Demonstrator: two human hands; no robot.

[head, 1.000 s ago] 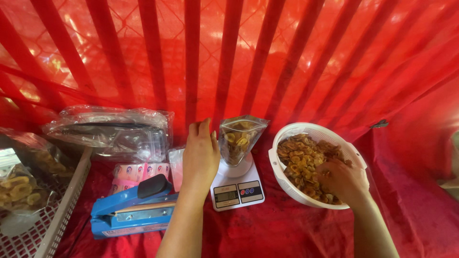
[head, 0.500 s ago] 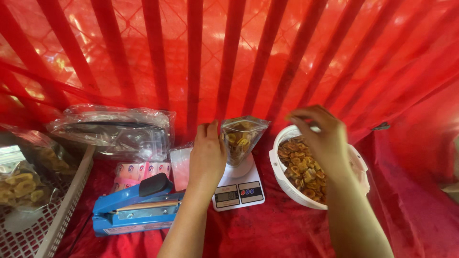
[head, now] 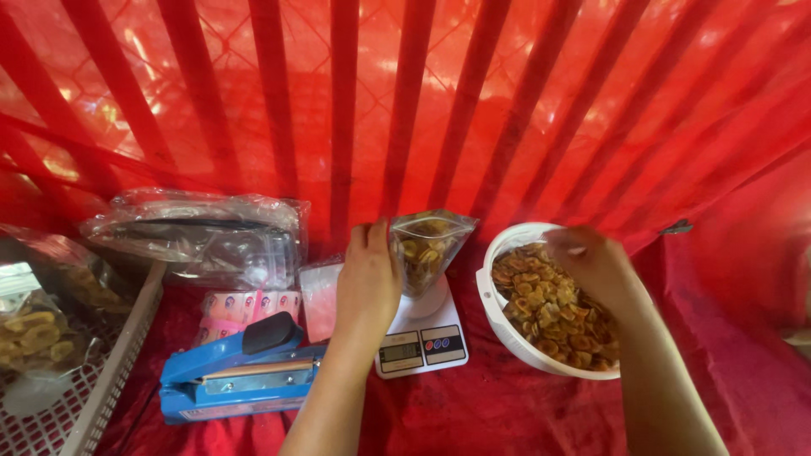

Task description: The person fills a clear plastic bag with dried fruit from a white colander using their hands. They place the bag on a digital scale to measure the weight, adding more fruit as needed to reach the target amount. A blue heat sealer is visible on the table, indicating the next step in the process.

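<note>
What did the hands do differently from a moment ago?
The right hand lifted out of the white bowl of chips, rose toward the pouch, and is now back down over the bowl. The left hand kept holding the clear pouch upright on the scale. The blue sealer stayed put.

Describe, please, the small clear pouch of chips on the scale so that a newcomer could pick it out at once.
Start at the red cloth-covered table and find the small white digital kitchen scale at its middle. Upright on the scale stands the clear plastic pouch, part filled with golden chips, steadied by the left hand. Unlike the round white bowl of loose chips at its right, it is transparent.
</note>
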